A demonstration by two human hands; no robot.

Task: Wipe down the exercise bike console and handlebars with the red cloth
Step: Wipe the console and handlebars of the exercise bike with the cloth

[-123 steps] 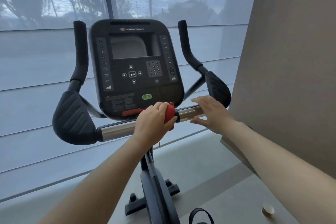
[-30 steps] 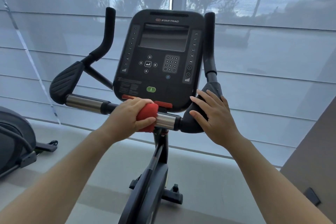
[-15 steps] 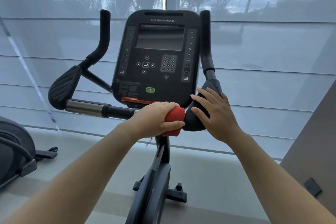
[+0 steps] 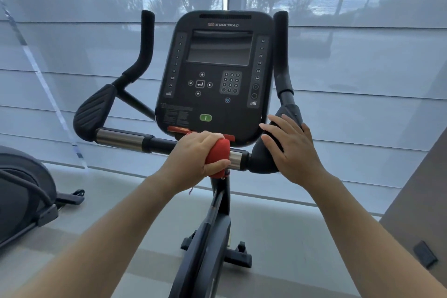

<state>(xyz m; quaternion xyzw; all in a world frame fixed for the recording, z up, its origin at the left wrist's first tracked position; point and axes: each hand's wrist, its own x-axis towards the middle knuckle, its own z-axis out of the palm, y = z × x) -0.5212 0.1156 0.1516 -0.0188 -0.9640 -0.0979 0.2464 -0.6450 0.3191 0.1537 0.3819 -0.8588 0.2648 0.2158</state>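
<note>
Here the left hand (image 4: 193, 155) is wrapped around the crossbar (image 4: 154, 144) of the handlebars, just below the console (image 4: 217, 75), with the red cloth (image 4: 217, 157) bunched inside its grip — fingers curled over the top, thumb tucked under, cloth pressed against the bar. A short chrome sleeve (image 4: 235, 158) shows between the cloth and the right-side black pad (image 4: 260, 159); a longer chrome section (image 4: 118, 139) sits to the left, next to the ribbed left pad (image 4: 94, 111). The right hand (image 4: 292, 150) lies flat and spread on the right pad, fingers splayed, holding nothing. Both upright grips rise on either side of the console — the left one (image 4: 146, 41) bent, the right one (image 4: 281, 51) nearly straight. The console's screen (image 4: 219, 49) is dark; a green button (image 4: 205, 117) shows near its lower edge and a red strip (image 4: 179, 129) runs along the bottom, partly behind the left hand. A loose thread (image 4: 191, 190) hangs below the left wrist. Another machine (image 4: 21, 201) stands on the floor at far left, in front of the shaded window (image 4: 362, 55).
</note>
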